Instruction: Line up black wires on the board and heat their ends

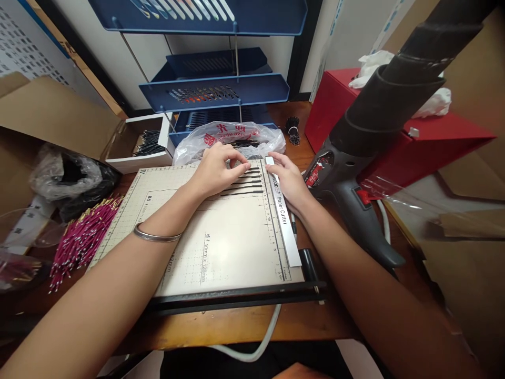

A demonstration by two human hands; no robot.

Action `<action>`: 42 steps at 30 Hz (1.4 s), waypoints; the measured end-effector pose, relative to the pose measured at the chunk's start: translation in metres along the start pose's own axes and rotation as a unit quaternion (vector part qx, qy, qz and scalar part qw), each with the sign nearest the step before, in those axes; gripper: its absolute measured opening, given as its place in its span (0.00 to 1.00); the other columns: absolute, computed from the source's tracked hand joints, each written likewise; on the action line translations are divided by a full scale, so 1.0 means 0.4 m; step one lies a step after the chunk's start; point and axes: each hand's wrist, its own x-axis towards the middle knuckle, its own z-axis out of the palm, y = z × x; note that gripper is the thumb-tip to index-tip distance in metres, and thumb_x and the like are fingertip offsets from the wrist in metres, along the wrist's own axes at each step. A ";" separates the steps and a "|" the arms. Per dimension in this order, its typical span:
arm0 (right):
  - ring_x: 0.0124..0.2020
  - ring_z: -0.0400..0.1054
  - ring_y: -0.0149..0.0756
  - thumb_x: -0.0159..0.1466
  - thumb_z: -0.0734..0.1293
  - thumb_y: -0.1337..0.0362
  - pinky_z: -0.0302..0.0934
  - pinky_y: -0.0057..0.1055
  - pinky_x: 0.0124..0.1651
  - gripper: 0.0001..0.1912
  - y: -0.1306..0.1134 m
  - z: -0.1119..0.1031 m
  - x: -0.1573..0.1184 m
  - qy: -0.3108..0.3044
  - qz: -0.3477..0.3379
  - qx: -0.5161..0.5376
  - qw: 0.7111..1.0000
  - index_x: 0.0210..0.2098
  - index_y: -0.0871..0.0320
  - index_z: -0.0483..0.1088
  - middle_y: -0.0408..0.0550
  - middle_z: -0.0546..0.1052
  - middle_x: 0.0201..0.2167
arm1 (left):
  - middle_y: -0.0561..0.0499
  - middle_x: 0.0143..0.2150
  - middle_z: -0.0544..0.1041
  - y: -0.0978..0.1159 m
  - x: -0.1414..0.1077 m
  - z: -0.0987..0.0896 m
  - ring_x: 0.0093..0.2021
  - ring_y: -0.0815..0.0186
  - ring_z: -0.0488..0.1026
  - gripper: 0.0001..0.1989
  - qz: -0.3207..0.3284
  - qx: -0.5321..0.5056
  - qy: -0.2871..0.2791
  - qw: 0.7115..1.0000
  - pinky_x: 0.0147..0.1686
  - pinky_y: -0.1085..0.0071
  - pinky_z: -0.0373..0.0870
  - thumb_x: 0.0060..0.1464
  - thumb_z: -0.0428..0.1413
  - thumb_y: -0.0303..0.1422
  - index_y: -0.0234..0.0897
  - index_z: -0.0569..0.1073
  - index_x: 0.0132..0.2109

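A cream paper cutter board (pixel 236 237) with printed grids lies in front of me. Several thin black cords (pixel 246 184) are laid side by side near its upper right, their ends toward the white ruler strip (pixel 284 221). My left hand (pixel 221 169) is over these cords, thumb and index finger pinched at the end of the topmost one. My right hand (pixel 287 179) rests at the top of the strip, its fingers closed around the strip's upper end. Behind the board, a clear plastic bag (pixel 189 147) with red print holds more black cords.
Blue tiered trays (pixel 213 92) stand behind the bag. Magenta cords (pixel 84 237) and a white box (pixel 134 160) of black cords are at the left. A dark heat-gun-like tool (pixel 351 173) and a red box (pixel 434 134) stand at the right.
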 end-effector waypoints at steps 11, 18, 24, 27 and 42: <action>0.72 0.71 0.47 0.71 0.71 0.58 0.66 0.53 0.77 0.22 -0.143 -0.068 -0.330 0.079 -0.193 -0.209 0.956 0.64 0.49 0.75 0.51 0.77 0.69 | 0.50 0.33 0.77 -0.008 -0.004 -0.008 0.40 0.59 0.70 0.10 -0.005 0.010 0.006 1.000 0.49 0.59 0.65 0.64 0.62 0.40 0.39 0.83 0.37; 0.58 0.80 0.51 0.68 0.72 0.61 0.74 0.58 0.67 0.17 -0.144 -0.158 -0.410 0.237 -0.307 -0.457 0.800 0.56 0.54 0.80 0.55 0.84 0.56 | 0.49 0.32 0.76 -0.002 -0.008 -0.012 0.41 0.58 0.70 0.10 -0.012 0.018 -0.016 1.000 0.46 0.59 0.62 0.63 0.63 0.39 0.40 0.85 0.38; 0.56 0.82 0.49 0.70 0.72 0.60 0.75 0.56 0.67 0.17 -0.122 -0.144 -0.400 0.191 -0.264 -0.372 0.869 0.57 0.52 0.80 0.54 0.85 0.57 | 0.49 0.32 0.78 0.000 -0.005 -0.008 0.41 0.57 0.69 0.10 -0.013 -0.001 -0.034 0.999 0.47 0.59 0.63 0.62 0.63 0.40 0.41 0.86 0.39; 0.71 0.72 0.52 0.71 0.71 0.57 0.63 0.57 0.78 0.23 -0.119 -0.105 -0.351 0.061 -0.184 -0.327 0.925 0.64 0.50 0.77 0.54 0.77 0.69 | 0.49 0.33 0.79 -0.002 -0.003 -0.006 0.41 0.57 0.69 0.11 -0.010 -0.011 -0.045 0.999 0.48 0.59 0.65 0.62 0.63 0.41 0.41 0.87 0.39; 0.76 0.67 0.43 0.57 0.69 0.73 0.53 0.42 0.83 0.34 -0.021 0.033 0.026 0.017 -0.021 -0.012 1.000 0.63 0.60 0.71 0.58 0.72 0.74 | 0.51 0.29 0.77 -0.001 0.003 -0.011 0.37 0.60 0.69 0.14 -0.013 -0.022 -0.045 0.999 0.47 0.61 0.67 0.59 0.63 0.45 0.42 0.87 0.39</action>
